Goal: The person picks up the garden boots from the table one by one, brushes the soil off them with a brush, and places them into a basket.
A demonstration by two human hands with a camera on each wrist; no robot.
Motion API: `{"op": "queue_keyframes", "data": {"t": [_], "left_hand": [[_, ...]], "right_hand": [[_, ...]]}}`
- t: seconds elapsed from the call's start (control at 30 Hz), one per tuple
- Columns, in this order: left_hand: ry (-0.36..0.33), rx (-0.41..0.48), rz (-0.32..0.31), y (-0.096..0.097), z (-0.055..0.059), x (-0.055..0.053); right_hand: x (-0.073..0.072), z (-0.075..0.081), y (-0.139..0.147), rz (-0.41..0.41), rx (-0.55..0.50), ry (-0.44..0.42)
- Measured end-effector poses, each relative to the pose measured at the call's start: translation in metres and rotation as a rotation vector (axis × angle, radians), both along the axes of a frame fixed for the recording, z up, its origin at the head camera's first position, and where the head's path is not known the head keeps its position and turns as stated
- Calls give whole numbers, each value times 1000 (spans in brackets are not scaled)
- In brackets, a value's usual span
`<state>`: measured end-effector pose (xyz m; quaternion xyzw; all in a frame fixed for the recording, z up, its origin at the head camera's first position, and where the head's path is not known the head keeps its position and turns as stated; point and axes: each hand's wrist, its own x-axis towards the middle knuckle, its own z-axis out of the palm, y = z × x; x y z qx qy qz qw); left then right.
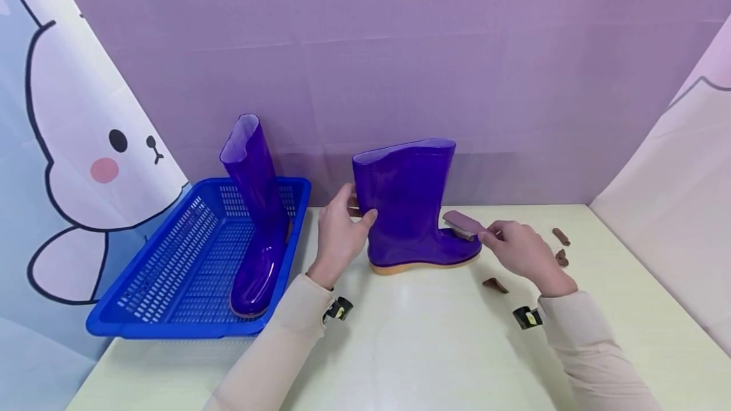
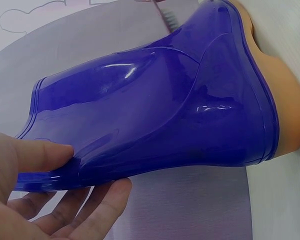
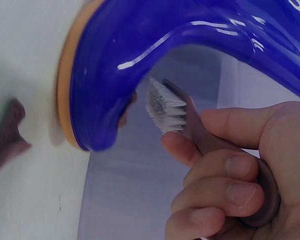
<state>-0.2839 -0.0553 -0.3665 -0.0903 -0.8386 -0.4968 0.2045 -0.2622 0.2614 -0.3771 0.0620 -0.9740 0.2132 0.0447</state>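
A shiny purple-blue rain boot (image 1: 402, 208) stands upright on its tan sole on the table, toe to the right. My left hand (image 1: 342, 227) grips the back of its shaft near the top, with the thumb on the near side and the fingers behind. In my right hand (image 1: 520, 249) is the handle of a mauve scrub brush (image 1: 461, 222). Its white bristles (image 3: 165, 106) face the top of the boot's toe, and a gap shows between them in the right wrist view. A small brown bit (image 3: 126, 111) shows at the toe's far side.
To the left, a blue plastic basket (image 1: 108, 322) holds a second purple-blue boot (image 1: 259, 208), leaning upright. Several brown scraps lie on the table (image 1: 411, 347), one curled scrap (image 1: 495, 285) just below my right hand. A mauve cloth (image 1: 371, 68) hangs behind.
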Motion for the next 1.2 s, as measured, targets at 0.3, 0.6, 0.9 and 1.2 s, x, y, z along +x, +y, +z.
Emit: {"op": "queue_keyframes", "data": {"t": [0.3,0.6,0.9,1.2], "left_hand": [[1,-9,9,1,-1,-2],[9,-6,13,1,-1,-2],[9,-5,9,0,-1,-3],[7,1,6,1,-1,-2]], "right_hand": [[1,-6,3,-16,15,-19],[0,-1,11,-24,57,-5],[1,3,17,-28,94,8],[1,4,26,-27,101,-20]]}}
